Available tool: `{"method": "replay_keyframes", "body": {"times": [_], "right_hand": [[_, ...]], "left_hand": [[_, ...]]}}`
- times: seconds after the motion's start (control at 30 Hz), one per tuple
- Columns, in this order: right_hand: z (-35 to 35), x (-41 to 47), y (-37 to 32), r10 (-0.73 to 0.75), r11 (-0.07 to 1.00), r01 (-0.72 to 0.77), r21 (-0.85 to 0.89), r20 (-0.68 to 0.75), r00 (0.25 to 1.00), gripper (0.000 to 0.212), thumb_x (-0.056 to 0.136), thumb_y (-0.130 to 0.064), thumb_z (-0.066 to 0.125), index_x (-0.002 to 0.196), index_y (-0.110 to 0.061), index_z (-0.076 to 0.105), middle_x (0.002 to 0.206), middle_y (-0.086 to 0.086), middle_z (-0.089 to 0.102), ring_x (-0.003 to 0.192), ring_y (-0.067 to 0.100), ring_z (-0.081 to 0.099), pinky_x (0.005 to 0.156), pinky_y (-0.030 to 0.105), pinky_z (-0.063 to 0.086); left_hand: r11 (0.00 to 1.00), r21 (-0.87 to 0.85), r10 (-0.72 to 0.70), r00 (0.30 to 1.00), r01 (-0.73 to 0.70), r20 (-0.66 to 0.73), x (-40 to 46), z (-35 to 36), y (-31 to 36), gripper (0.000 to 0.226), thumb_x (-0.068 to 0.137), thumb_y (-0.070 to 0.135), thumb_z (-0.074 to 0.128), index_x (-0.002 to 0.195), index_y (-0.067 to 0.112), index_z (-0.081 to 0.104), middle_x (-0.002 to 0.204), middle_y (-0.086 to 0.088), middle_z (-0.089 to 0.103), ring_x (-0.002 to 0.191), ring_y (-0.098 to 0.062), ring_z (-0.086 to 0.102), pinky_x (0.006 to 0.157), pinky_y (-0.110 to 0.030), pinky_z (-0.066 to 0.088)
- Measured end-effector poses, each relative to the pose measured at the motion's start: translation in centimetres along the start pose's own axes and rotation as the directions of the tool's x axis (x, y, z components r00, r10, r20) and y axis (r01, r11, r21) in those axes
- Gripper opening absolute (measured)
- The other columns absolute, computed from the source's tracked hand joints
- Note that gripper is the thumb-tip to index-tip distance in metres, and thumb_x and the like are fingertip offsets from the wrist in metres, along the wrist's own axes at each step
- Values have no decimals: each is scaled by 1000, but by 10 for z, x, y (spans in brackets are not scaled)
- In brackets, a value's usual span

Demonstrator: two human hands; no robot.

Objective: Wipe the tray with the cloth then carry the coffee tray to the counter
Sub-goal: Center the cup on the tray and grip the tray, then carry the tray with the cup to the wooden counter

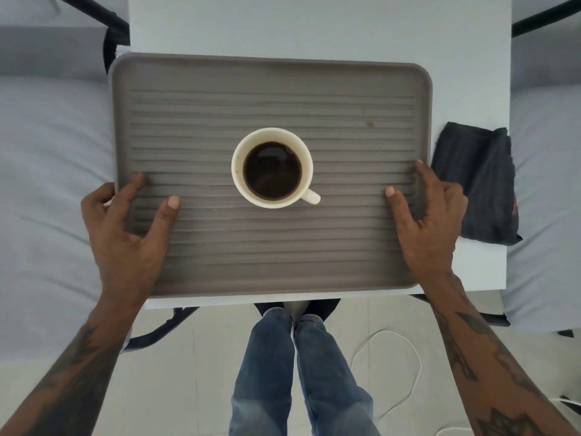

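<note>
A grey ribbed tray lies on a small white table, overhanging its left side. A cream cup of black coffee stands at the tray's middle, handle pointing lower right. My left hand grips the tray's left edge, thumb on top and fingers curled around the rim. My right hand holds the right edge the same way. A folded dark grey cloth lies on the table just right of the tray, beside my right hand. A small brown spot shows on the tray's upper right.
Beds with pale sheets flank the table on both sides. Black metal frame bars run at the top corners. My jeans-clad legs stand below the table's near edge, and a white cable loops on the floor.
</note>
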State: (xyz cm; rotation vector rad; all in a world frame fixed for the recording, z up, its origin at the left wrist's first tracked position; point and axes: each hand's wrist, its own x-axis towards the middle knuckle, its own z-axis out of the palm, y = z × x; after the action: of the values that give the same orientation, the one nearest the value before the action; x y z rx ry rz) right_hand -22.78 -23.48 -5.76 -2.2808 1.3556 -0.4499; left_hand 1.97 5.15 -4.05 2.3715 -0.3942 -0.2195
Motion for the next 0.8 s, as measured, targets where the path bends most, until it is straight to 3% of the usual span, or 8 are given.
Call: {"method": "replay_keyframes", "body": {"times": [0.1,0.23,0.4,0.47,0.6,0.67,0.73,0.8], "right_hand": [[-1,-1,-1,-22,1000,22,8,-23,1000,53,91,-44,66,136,-16,58,101,11,45,100,15,38,89,7,29],[-13,-1,-4,-25,999,25,32,-5,1000,53,90,-41,67,135,-15,59,103,2,38,100,18,40,91,21,39],[-58,8,-25,-57,998,57,19,9,998,52,90,-39,69,136,-17,59,103,0,38,100,28,49,92,24,40],[-86,14,-42,-83,997,83,9,4,997,51,89,-35,71,135,-16,59,102,0,39,97,25,49,91,20,40],[-157,26,-98,-116,991,114,76,19,993,52,83,-30,73,132,-16,62,102,7,44,91,13,46,87,-5,31],[-192,30,-127,-159,981,158,115,1,987,53,80,-28,77,131,-22,62,99,6,45,83,9,45,85,-7,31],[-224,35,-156,-186,969,192,159,-49,981,51,80,-36,80,127,-26,63,93,4,44,75,8,45,82,-6,33],[-255,39,-189,-252,942,264,205,-83,964,54,75,-50,66,119,-19,71,86,3,43,70,7,42,81,-8,32]], "left_hand": [[1000,18,-9,1000,9,12,-2,-1,2,59,83,44,76,133,17,62,127,-2,34,124,-11,38,110,-22,38],[998,39,-55,998,53,33,-10,-8,13,68,73,46,82,133,19,63,130,4,31,123,-6,35,107,-10,34],[994,37,-100,994,98,48,-24,-35,49,73,68,42,85,134,22,61,134,5,30,119,-8,38,106,-26,38],[994,36,-109,993,107,47,-27,-55,72,74,67,42,85,134,22,60,138,-4,34,123,-14,41,105,-26,37],[990,6,-144,990,144,-4,-36,-114,124,77,60,47,82,131,22,63,141,-9,36,116,-9,42,107,-34,40],[995,-49,-95,992,91,-86,-42,-147,150,80,59,65,81,125,22,66,133,-10,40,103,9,43,112,-22,36],[991,-125,-58,986,38,-158,-47,-182,171,96,56,87,63,117,13,71,120,-10,45,100,24,44,101,5,28],[983,-175,-72,990,50,-122,-54,-219,191,97,63,92,52,108,9,75,106,-15,61,93,28,50,87,10,33]]}}
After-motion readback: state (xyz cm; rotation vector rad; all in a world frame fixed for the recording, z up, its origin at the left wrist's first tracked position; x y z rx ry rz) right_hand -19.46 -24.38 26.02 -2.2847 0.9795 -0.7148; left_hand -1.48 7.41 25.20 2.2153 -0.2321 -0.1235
